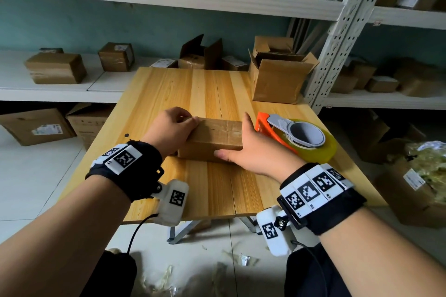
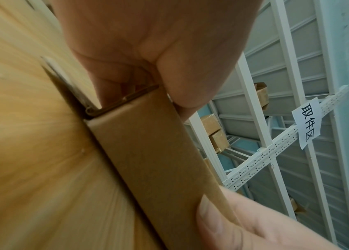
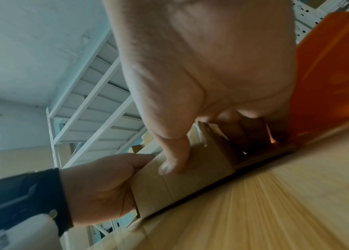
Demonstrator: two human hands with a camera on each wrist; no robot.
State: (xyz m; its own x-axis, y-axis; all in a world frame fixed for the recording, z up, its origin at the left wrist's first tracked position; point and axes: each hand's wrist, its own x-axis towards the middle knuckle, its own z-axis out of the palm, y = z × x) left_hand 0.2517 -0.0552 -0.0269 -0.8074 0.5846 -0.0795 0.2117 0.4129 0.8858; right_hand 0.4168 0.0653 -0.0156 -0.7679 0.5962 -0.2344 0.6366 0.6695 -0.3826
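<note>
Here, L grip (image 1: pixel 169 131) is clamped on the left end of the cardboard box (image 1: pixel 214 138): digits curled round that end, one lying along the top edge (cf. left wrist view). R grip (image 1: pixel 251 152) is clamped on the right end: thumb pressed flat on the near face, fingers (image 3: pixel 250 128) curled round the end face (cf. right wrist view). Box: shut, long side toward the person, resting flat on the bench (image 1: pixel 212 89), approx. ctr-front, betw. both grips; clear tape strips cross its top. Just beside R grip, on its right, a tape dispenser (image 1: pixel 296 136) lies on the bench: orange body, grey hub, yellowish roll. At the far right corner of the bench stands an open carton (image 1: pixel 277 82), flaps up, well apart from the box. Behind & to both sides: white shelf rack (image 1: pixel 337 38) w/ more brown cartons. Floor (image 1: pixel 36 176) near the bench legs: scraps of film
</note>
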